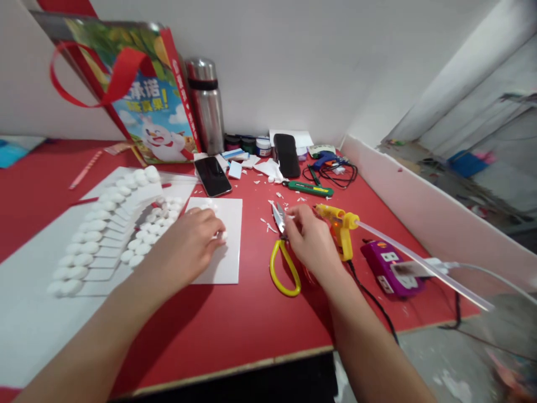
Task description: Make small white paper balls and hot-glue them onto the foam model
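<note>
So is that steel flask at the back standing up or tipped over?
Upright: the steel flask stands on its base, with its cap at the top.

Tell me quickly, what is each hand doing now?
Left hand: closed on a small white piece.
Right hand: touching the yellow scissors; grip cannot be told.

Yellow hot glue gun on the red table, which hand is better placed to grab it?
Probably the right. The right hand lies beside the yellow hot glue gun, next to the yellow-handled scissors; the left hand rests away on the white sheet.
</note>
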Available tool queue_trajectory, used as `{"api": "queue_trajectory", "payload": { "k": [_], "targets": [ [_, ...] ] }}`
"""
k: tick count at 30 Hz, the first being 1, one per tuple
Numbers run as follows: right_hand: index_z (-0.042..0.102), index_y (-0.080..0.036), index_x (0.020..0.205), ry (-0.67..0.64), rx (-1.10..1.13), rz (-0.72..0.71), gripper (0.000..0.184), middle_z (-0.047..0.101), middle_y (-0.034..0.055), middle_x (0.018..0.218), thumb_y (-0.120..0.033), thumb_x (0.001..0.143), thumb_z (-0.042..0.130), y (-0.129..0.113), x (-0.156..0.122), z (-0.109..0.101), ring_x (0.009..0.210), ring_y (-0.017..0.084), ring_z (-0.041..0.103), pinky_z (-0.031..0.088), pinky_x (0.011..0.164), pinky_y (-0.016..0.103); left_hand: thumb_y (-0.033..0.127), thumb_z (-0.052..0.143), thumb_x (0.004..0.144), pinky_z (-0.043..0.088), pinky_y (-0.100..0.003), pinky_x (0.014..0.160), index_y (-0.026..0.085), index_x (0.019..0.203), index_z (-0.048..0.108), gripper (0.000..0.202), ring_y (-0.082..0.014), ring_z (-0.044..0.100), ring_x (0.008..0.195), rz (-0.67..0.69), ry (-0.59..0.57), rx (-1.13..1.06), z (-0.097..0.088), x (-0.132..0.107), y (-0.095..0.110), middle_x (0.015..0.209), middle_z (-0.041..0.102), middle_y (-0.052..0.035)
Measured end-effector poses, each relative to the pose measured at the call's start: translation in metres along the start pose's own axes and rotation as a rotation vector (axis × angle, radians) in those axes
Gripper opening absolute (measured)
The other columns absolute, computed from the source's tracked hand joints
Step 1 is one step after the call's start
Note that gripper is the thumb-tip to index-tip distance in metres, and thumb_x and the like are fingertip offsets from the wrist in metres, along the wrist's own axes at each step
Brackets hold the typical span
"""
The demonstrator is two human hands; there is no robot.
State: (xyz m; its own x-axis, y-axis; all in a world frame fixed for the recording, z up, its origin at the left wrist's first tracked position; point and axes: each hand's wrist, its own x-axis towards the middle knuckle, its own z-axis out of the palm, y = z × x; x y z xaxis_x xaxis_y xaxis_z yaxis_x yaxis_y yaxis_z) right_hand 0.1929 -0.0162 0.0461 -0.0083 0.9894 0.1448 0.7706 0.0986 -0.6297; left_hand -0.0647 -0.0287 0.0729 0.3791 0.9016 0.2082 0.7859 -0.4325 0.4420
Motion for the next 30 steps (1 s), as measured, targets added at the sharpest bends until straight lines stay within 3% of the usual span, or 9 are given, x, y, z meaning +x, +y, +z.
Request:
{"api": "queue_trajectory", "payload": {
  "k": [4, 10, 12, 14, 17, 21, 25, 27, 30],
  "targets": [
    [0.063, -0.017, 0.104, -0.13, -0.546, -0.064, 0.024, 0.072, 0.0134, 0.094, -0.039, 0.099, 0.053, -0.011, -0.031, -0.02, 0.079, 0.028, 0.07, 0.043, 0.066, 0.033, 0.019, 0.053, 0.093, 0.045, -0.045, 0.084, 0.018, 0.076, 0.068, 0.023, -0.0288, 0.062, 0.087, 0.005, -0.119, 0.144, 0.016, -0.009, -0.013, 0.085, 0.065, -0.0111],
    [0.062, -0.011, 0.105, -0.262, -0.711, -0.06, 0.022, 0.067, 0.0194, 0.099, -0.022, 0.085, 0.061, -0.013, -0.049, -0.016, 0.091, 0.033, 0.07, 0.05, 0.08, 0.039, 0.029, 0.06, 0.094, 0.047, -0.044, 0.083, 0.02, 0.09, 0.074, 0.017, -0.0289, 0.062, 0.09, -0.003, -0.107, 0.073, 0.015, -0.016, -0.019, 0.09, 0.068, -0.0093],
    [0.061, -0.01, 0.104, -0.276, -0.725, 0.015, 0.023, 0.067, 0.0199, 0.096, -0.02, 0.084, 0.06, -0.015, -0.044, -0.011, 0.088, 0.033, 0.071, 0.049, 0.074, 0.037, 0.036, 0.06, 0.095, 0.05, -0.045, 0.085, 0.022, 0.104, 0.074, 0.021, -0.0301, 0.065, 0.098, -0.052, -0.017, -0.005, 0.004, -0.025, -0.021, 0.103, 0.071, -0.0097],
    [0.059, -0.008, 0.108, -0.289, -0.723, 0.082, 0.026, 0.069, 0.0189, 0.091, -0.02, 0.086, 0.057, -0.016, -0.038, -0.009, 0.084, 0.033, 0.072, 0.046, 0.067, 0.035, 0.039, 0.058, 0.097, 0.05, -0.046, 0.093, 0.028, 0.113, 0.072, 0.024, -0.0301, 0.066, 0.107, -0.149, 0.185, -0.043, -0.009, -0.04, -0.021, 0.114, 0.072, -0.0064],
    [0.054, -0.006, 0.124, -0.329, -0.639, 0.144, 0.036, 0.07, 0.0139, 0.081, -0.02, 0.09, 0.054, -0.007, -0.033, -0.015, 0.077, 0.031, 0.073, 0.04, 0.06, 0.032, 0.042, 0.064, 0.093, 0.051, -0.044, 0.096, 0.038, 0.104, 0.074, 0.015, -0.0284, 0.069, 0.106, -0.378, 0.467, -0.063, -0.025, -0.059, -0.015, 0.107, 0.076, 0.0058],
    [0.045, -0.012, 0.143, -0.292, -0.16, 0.136, 0.058, 0.069, 0.0066, 0.078, -0.022, 0.087, 0.058, 0.013, -0.038, -0.033, 0.07, 0.028, 0.07, 0.042, 0.059, 0.032, 0.048, 0.074, 0.085, 0.055, -0.037, 0.078, 0.031, 0.088, 0.077, 0.017, -0.0233, 0.069, 0.082, -0.551, 0.475, -0.325, -0.014, -0.056, 0.004, 0.084, 0.077, 0.003],
    [0.061, -0.024, 0.11, -0.329, 0.747, 0.32, 0.032, 0.065, 0.0031, 0.081, -0.045, 0.088, 0.07, 0.02, -0.051, -0.042, 0.071, 0.022, 0.067, 0.055, 0.068, 0.034, 0.044, 0.083, 0.079, 0.051, -0.026, 0.055, 0.022, 0.07, 0.072, 0.027, -0.0145, 0.061, 0.059, -0.551, 0.369, -0.859, 0.023, -0.025, 0.033, 0.064, 0.069, 0.0001],
    [0.061, -0.023, 0.089, -0.412, 1.145, 0.409, 0.042, 0.062, 0.0023, 0.077, -0.065, 0.088, 0.066, 0.017, -0.057, -0.041, 0.07, 0.02, 0.066, 0.057, 0.073, 0.037, 0.043, 0.079, 0.084, 0.056, -0.027, 0.062, 0.018, 0.083, 0.076, 0.025, -0.0142, 0.065, 0.063, -0.652, 0.312, -1.172, 0.041, -0.009, 0.049, 0.075, 0.075, -0.0038],
    [0.062, -0.022, 0.09, -0.46, 1.483, 0.475, 0.06, 0.059, 0.0018, 0.076, -0.081, 0.083, 0.06, 0.013, -0.066, -0.038, 0.071, 0.021, 0.064, 0.059, 0.077, 0.041, 0.034, 0.082, 0.082, 0.06, -0.031, 0.085, 0.014, 0.096, 0.077, 0.026, -0.0188, 0.074, 0.086, -0.787, 0.242, -1.546, 0.06, 0.008, 0.072, 0.101, 0.08, -0.0108]
  ]
}}
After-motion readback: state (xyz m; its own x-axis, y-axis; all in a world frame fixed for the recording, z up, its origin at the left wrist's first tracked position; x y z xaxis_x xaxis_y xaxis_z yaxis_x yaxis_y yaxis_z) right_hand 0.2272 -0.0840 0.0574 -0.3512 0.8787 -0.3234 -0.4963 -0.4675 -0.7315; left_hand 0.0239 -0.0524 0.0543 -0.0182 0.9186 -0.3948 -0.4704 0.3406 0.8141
